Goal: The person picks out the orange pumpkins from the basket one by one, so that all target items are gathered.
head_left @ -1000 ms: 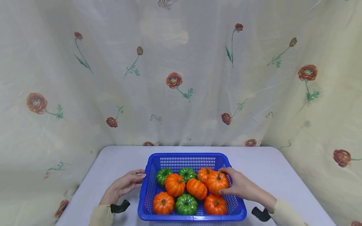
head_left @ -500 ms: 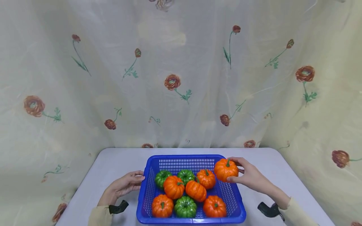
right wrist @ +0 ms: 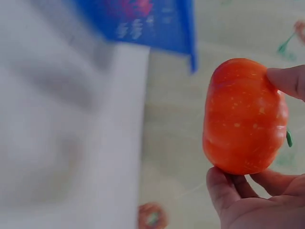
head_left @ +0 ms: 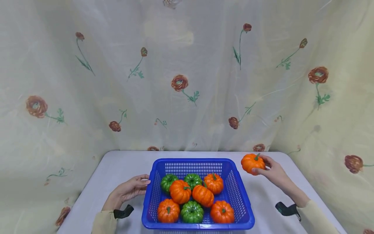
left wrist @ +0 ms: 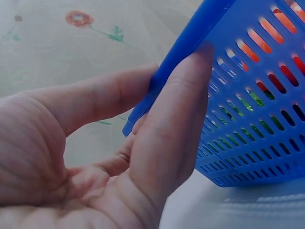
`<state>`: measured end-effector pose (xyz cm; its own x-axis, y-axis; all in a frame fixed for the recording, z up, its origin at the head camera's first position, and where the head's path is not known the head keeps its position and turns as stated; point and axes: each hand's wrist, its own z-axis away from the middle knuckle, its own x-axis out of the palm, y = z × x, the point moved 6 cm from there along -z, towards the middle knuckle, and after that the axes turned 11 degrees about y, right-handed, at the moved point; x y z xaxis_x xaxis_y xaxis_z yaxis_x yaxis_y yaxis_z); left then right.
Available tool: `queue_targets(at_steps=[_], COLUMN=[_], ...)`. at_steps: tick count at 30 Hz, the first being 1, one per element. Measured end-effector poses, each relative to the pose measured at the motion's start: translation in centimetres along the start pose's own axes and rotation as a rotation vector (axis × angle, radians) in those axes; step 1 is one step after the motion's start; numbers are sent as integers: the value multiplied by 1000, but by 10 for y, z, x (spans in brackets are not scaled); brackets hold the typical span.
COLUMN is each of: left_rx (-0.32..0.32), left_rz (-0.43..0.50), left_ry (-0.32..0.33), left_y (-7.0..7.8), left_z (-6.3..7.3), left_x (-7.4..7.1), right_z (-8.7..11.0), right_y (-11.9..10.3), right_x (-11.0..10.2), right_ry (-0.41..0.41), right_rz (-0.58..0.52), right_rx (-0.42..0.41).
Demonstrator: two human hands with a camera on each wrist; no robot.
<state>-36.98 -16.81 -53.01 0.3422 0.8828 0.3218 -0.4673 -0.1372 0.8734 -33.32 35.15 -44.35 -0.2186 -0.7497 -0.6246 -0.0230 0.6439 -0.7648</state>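
A blue plastic basket (head_left: 249,217) with slotted walls stands on the table, holding several small pumpkins. Among them are orange pumpkins (head_left: 180,192) and green pumpkins (head_left: 192,212). My left hand (head_left: 128,191) pinches the basket's left rim; the left wrist view shows thumb and fingers on both sides of the rim (left wrist: 174,57). Beyond the basket's right side, my right hand (head_left: 274,172) grips an orange pumpkin (head_left: 252,163) by its sides, above the table. In the right wrist view that pumpkin (right wrist: 245,117) sits between thumb and fingertips, its green stem partly showing.
The white table (head_left: 128,162) has rounded back corners and extends on both sides of the basket. A pale curtain (head_left: 187,110) with printed flowers hangs behind it and along both sides. Dark straps (head_left: 287,209) sit around both wrists.
The right hand has lifted the orange pumpkin out of the basket and carried it right, past the rim and over the table. The left hand stays at the left rim.
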Motion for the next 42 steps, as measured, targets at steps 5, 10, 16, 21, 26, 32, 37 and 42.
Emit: queue_targets(at_steps=[5,10,16,21,26,32,37,42], left_rx=[-4,-8,-7,-1,-10,-18,-16,-15], left_rz=[17,26,33,44,50,57,70,77], left_ry=[-5,-22,-37,-64,-45,-28,-32,-65], left_y=[-1,-1,-1,0,-1,-1,0,0], left_z=[0,1,0,1,1,2,2,3], left_x=[0,1,0,2,1,0,1,3], right_z=[-11,-21,-32,-37,-37,-37,-37,-33], right_y=[39,70,94,108,114,113,113,107], right_x=[4,12,24,32,37,40,39,33], right_ry=[6,-15,-11,-18,-25,-15,-18,-3], right_rz=[3,6,6,13,14,-1,8,14], right_rx=[90,164,213,219,235,242,245,235])
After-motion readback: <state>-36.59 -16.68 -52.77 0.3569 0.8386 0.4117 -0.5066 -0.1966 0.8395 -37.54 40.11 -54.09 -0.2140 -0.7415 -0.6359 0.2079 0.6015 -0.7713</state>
